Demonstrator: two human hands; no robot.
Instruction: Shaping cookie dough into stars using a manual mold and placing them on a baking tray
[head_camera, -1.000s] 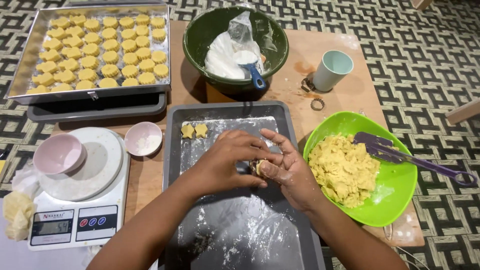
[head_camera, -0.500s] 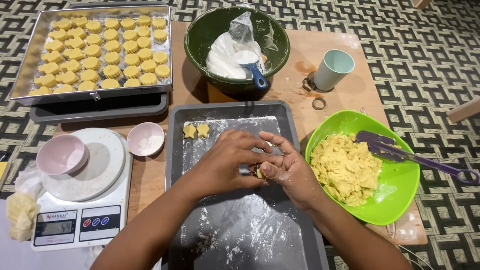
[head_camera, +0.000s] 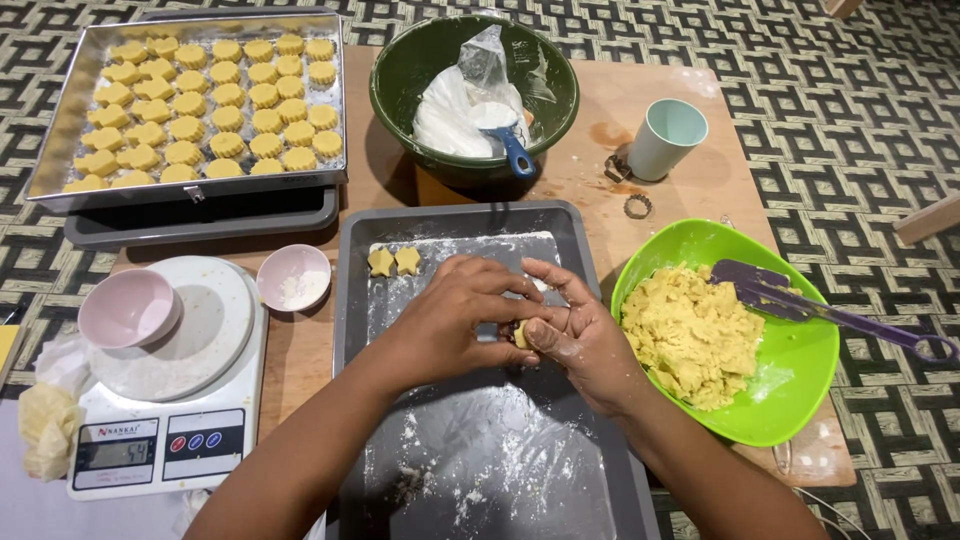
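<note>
Wooden worktop (head_camera: 690, 110): both hands, left hand (head_camera: 455, 320) and right hand (head_camera: 575, 335), pinch one dough piece (head_camera: 520, 335) together over the floured tray (head_camera: 590, 250); two star cookies (head_camera: 393, 261) cut, much dough (head_camera: 690, 335) remaining.

Home kitchen: cookie trays (head_camera: 190, 110), scale (head_camera: 165, 400).

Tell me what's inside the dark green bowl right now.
The dark green bowl holds a clear plastic bag of white flour with a blue-handled scoop resting in it. Anything beneath the bag is covered.
</note>
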